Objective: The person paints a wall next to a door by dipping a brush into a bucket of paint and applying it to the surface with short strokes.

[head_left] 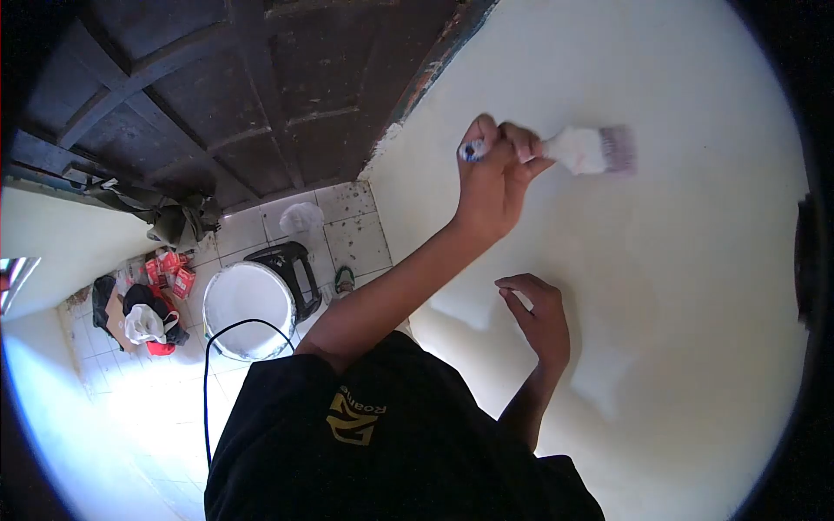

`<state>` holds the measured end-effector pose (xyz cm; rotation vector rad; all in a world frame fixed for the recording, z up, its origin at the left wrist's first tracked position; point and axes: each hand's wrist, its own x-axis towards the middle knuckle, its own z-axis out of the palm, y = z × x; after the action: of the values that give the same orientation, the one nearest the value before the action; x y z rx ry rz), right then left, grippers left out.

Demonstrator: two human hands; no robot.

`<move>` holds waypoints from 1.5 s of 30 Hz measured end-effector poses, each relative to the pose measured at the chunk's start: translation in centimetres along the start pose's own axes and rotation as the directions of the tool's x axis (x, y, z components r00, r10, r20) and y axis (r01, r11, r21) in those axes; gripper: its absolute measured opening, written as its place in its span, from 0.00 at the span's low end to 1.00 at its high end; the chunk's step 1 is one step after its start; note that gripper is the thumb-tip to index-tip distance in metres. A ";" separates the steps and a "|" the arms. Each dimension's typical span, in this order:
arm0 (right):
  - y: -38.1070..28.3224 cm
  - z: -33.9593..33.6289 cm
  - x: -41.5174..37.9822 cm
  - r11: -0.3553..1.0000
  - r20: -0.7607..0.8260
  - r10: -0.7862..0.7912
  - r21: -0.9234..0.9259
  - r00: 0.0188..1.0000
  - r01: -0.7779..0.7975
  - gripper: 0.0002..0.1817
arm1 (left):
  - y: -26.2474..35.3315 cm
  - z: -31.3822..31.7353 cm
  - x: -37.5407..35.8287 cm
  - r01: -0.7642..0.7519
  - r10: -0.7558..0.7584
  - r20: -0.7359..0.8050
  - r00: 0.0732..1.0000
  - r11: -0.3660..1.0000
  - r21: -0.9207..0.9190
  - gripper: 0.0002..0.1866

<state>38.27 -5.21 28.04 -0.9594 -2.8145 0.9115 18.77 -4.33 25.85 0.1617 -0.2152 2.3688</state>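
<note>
My left hand [497, 169] is closed around the handle of a paintbrush [584, 151]. The brush points to the right, its ferrule smeared with white paint and its bristles [618, 150] blurred, over the pale wall [686, 286]. Lower down, my right hand [539, 313] holds nothing; its fingers are bent, with a gap between thumb and forefinger. It is close to the same wall and casts a shadow there.
A white paint bucket [249, 304] stands on the tiled floor beside a black stool [300, 276]. A dark panelled door [261, 95] fills the upper left. Bags and red packets [169, 271] lie by the left wall. A black cable [207, 391] hangs down near my body.
</note>
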 end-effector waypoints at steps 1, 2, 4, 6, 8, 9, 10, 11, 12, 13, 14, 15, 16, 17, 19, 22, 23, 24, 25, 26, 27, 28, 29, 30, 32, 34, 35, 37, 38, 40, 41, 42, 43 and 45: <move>0.0 0.0 -0.1 1.000 0.002 0.022 0.003 1.000 -0.022 0.07 | -0.3 -1.9 -0.6 0.003 -0.003 0.004 1.000 1.000 0.003 0.13; 0.1 0.1 -0.2 1.000 -0.003 0.021 0.007 1.000 -0.021 0.07 | -0.6 -4.3 -1.6 -0.009 0.010 -0.014 1.000 0.996 0.086 0.13; 0.4 0.3 -0.4 1.000 -0.002 0.005 0.026 1.000 -0.005 0.07 | -0.3 -8.4 -3.3 -0.067 0.078 -0.017 0.997 0.935 0.347 0.13; 0.6 0.5 -0.6 0.999 -0.004 0.002 0.036 1.000 -0.002 0.07 | 0.9 -12.1 -4.9 -0.113 0.133 -0.003 0.991 0.851 0.513 0.14; 0.5 0.8 -0.9 0.999 0.011 0.002 0.044 1.000 -0.002 0.07 | 1.9 -15.2 -6.7 -0.107 0.137 -0.019 0.990 0.850 0.516 0.14; 0.6 1.2 -0.7 0.999 0.047 -0.010 0.047 0.999 0.007 0.07 | 2.4 -16.4 -7.4 -0.086 0.137 -0.033 0.990 0.770 0.633 0.15; 0.7 1.7 -0.4 0.998 0.083 -0.026 0.051 0.996 0.022 0.08 | 2.8 -17.5 -7.9 -0.064 0.143 -0.044 0.989 0.672 0.738 0.15; 1.8 3.0 -0.1 0.998 0.087 -0.033 0.054 0.996 0.029 0.08 | 3.0 -18.1 -8.3 -0.059 0.153 -0.041 0.987 0.596 0.801 0.16; 3.9 5.1 0.4 0.942 0.121 0.038 0.328 0.992 -0.076 0.11 | 3.1 -17.7 -8.7 -0.067 0.160 -0.036 0.986 0.592 0.803 0.16; 5.5 6.8 0.9 0.804 0.175 0.094 0.568 0.980 -0.178 0.14 | 2.9 -17.1 -9.3 -0.083 0.204 -0.028 0.979 0.514 0.854 0.17; 6.2 8.4 1.5 0.806 0.176 0.084 0.567 0.981 -0.171 0.14 | 2.7 -16.5 -10.1 -0.095 0.246 -0.016 0.969 0.434 0.896 0.17; 6.3 10.2 2.3 0.625 0.264 0.203 0.706 0.943 -0.333 0.18 | 2.3 -15.9 -11.0 -0.111 0.260 0.015 0.966 0.358 0.927 0.17; 6.3 11.9 2.7 0.395 0.376 0.293 0.790 0.879 -0.470 0.21 | 2.3 -15.4 -11.8 -0.180 0.247 0.106 0.963 0.298 0.938 0.16; 6.2 13.2 2.9 0.402 0.381 0.284 0.786 0.880 -0.470 0.21 | 2.0 -14.5 -13.0 -0.122 0.247 0.037 0.968 0.339 0.933 0.16; 6.2 15.4 3.0 -0.250 0.372 0.220 0.915 0.902 -0.317 0.22 | 1.4 -13.5 -15.4 -0.069 0.260 -0.033 0.965 0.373 0.925 0.16; 7.7 18.4 2.4 -0.373 0.314 0.118 0.893 0.942 -0.251 0.19 | 1.4 -13.8 -18.1 -0.154 0.272 0.102 0.957 0.176 0.972 0.15; 7.1 18.5 1.9 -0.380 0.323 0.115 0.888 0.939 -0.259 0.19 | 1.6 -13.9 -18.7 -0.173 0.270 0.122 0.955 0.174 0.969 0.15; 5.9 18.2 1.5 -0.370 0.363 0.174 0.885 0.915 -0.281 0.19 | 1.8 -14.0 -19.1 -0.193 0.267 0.143 0.953 0.171 0.966 0.14; 4.8 18.0 1.2 -0.363 0.401 0.233 0.881 0.886 -0.303 0.18 | 2.1 -14.0 -19.6 -0.187 0.268 0.139 0.954 0.163 0.969 0.14; 4.1 18.1 0.5 -0.375 0.412 0.236 0.874 0.880 -0.309 0.18 | 2.6 -13.8 -20.5 -0.101 0.217 0.066 0.974 0.153 0.983 0.13; 3.5 18.4 0.2 -0.360 0.396 0.264 0.887 0.880 -0.291 0.18 | 3.1 -13.6 -21.4 -0.018 0.166 -0.005 0.986 0.139 0.990 0.12; 3.2 18.7 0.0 -0.344 0.376 0.288 0.899 0.881 -0.272 0.18 | 3.6 -13.5 -22.0 -0.010 0.161 -0.011 0.987 0.128 0.992 0.12; 3.7 19.3 -0.1 -0.295 0.280 0.198 0.931 0.939 -0.216 0.19 | 4.2 -13.3 -22.6 -0.091 0.100 0.087 0.991 0.037 0.995 0.13; 4.1 19.8 -0.3 -0.311 0.278 0.197 0.927 0.940 -0.209 0.19 | 4.8 -13.0 -23.1 -0.185 0.026 0.186 0.982 -0.049 0.982 0.14; 4.1 20.1 -0.3 -0.116 0.218 0.290 0.975 0.932 -0.192 0.18 | 5.8 -11.8 -24.7 -0.173 0.056 0.182 0.982 -0.144 0.974 0.16; 3.5 20.1 0.2 -0.176 0.216 0.343 0.971 0.914 -0.163 0.17 | 7.1 -11.6 -26.7 -0.160 0.082 0.183 0.980 -0.234 0.959 0.18; 3.3 20.1 0.6 -0.217 0.223 0.393 0.965 0.892 -0.146 0.16 | 7.9 -12.4 -27.8 -0.071 0.133 0.098 0.986 -0.193 0.979 0.16; 5.4 21.2 2.1 -0.417 0.286 0.325 0.899 0.902 -0.135 0.13 | 9.5 -12.9 -29.6 0.016 0.172 0.012 0.985 -0.157 0.987 0.14; 6.6 21.8 3.2 -0.582 0.330 0.241 0.801 0.912 -0.136 0.13 | 10.1 -12.7 -30.0 0.086 0.212 -0.075 0.974 -0.042 0.995 0.12; 7.8 22.6 5.8 -0.724 0.382 0.239 0.683 0.893 -0.099 0.11 | 11.3 -12.9 -30.8 0.145 0.231 -0.158 0.960 0.069 0.987 0.10; 7.9 22.4 7.2 -0.835 0.436 0.224 0.547 0.872 -0.059 0.10 | 12.0 -13.6 -31.1 0.173 0.222 -0.186 0.957 0.077 0.982 0.09; 7.2 21.3 8.3 -0.839 0.422 0.224 0.542 0.879 -0.046 0.10 | 12.5 -13.8 -30.9 0.198 0.213 -0.212 0.954 0.084 0.977 0.07; 6.7 20.1 9.2 -0.837 0.371 0.251 0.548 0.894 0.007 0.08 | 12.8 -14.2 -30.8 0.192 0.199 -0.204 0.959 0.078 0.978 0.07; 5.9 17.7 10.7 -0.753 0.146 0.280 0.647 0.949 0.123 0.06 | 13.3 -14.2 -30.7 0.195 0.167 -0.208 0.964 0.090 0.977 0.06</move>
<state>29.13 -4.62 8.55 -0.5855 0.0196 2.3425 30.78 -31.59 5.01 0.4692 1.6700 1.9956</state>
